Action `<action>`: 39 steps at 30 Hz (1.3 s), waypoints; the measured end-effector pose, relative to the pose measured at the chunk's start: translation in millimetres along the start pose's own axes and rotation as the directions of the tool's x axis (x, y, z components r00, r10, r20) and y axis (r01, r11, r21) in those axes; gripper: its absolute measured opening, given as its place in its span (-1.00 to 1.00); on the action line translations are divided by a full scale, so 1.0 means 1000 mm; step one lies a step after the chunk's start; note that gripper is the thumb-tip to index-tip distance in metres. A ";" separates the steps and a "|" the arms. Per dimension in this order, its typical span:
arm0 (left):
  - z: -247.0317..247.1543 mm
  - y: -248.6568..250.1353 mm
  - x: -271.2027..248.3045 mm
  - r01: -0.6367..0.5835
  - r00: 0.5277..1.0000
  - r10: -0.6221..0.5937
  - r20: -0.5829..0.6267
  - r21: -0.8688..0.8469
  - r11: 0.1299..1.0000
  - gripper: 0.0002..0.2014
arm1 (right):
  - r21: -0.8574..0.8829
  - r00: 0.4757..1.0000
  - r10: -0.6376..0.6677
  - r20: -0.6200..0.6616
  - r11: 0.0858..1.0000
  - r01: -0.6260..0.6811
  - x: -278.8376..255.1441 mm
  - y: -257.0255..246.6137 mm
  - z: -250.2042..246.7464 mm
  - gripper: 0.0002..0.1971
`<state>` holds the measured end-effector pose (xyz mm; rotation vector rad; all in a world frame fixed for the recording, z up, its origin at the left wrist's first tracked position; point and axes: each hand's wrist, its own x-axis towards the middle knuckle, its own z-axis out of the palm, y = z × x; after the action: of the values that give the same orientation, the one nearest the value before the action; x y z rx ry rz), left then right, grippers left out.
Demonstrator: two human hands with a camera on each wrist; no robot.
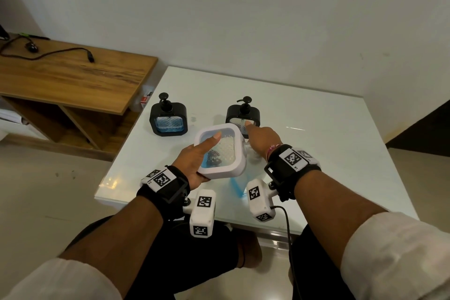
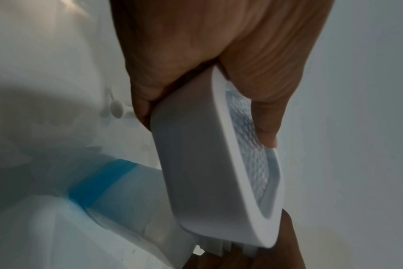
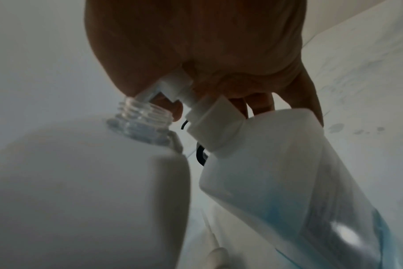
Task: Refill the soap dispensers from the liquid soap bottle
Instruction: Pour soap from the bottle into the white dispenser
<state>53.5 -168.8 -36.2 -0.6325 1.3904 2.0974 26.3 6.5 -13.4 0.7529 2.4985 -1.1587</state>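
In the head view, at frame centre on the white counter (image 1: pixel 316 143), the left hand (image 1: pixel 194 156) grips a tilted white dispenser (image 1: pixel 220 151); the left wrist view shows thumb across its window; in the right wrist view the right hand (image 3: pixel 196 45) grips the soap bottle's (image 3: pixel 288 172) pump beside the dispenser's open neck (image 3: pixel 140 123).

Liquid soap bottle (image 1: pixel 237 184) mostly behind white dispenser (image 1: pixel 220 151).

Glossy white table (image 1: pixel 316 153); wood-grain shelf (image 1: pixel 73 75) (matt); smooth white plastic dispenser (image 1: pixel 233 170), textured clear window.
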 end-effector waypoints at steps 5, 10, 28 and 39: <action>-0.001 -0.001 -0.001 0.003 1.000 -0.003 -0.004 -0.003 1.000 -0.37 | -0.010 1.000 -0.010 -0.014 1.000 0.010 -0.002 -0.001 0.001 -0.39; -0.002 -0.001 -0.001 0.003 1.000 -0.003 0.007 -0.013 1.000 -0.39 | -0.011 0.999 -0.043 0.006 0.999 0.043 -0.005 -0.006 -0.002 -0.34; -0.001 0.000 0.000 0.020 1.000 -0.020 0.019 -0.022 1.000 -0.35 | -0.054 1.000 -0.020 0.010 0.998 0.020 -0.003 -0.005 -0.002 -0.37; -0.003 -0.002 0.004 0.022 1.000 -0.021 0.016 -0.028 0.999 -0.61 | -0.131 0.998 -0.067 0.012 0.989 0.068 -0.003 -0.008 -0.006 -0.39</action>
<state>51.7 -170.6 -41.5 -0.6389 1.3417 2.1044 23.8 5.6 -3.5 0.6324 2.5824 -1.0041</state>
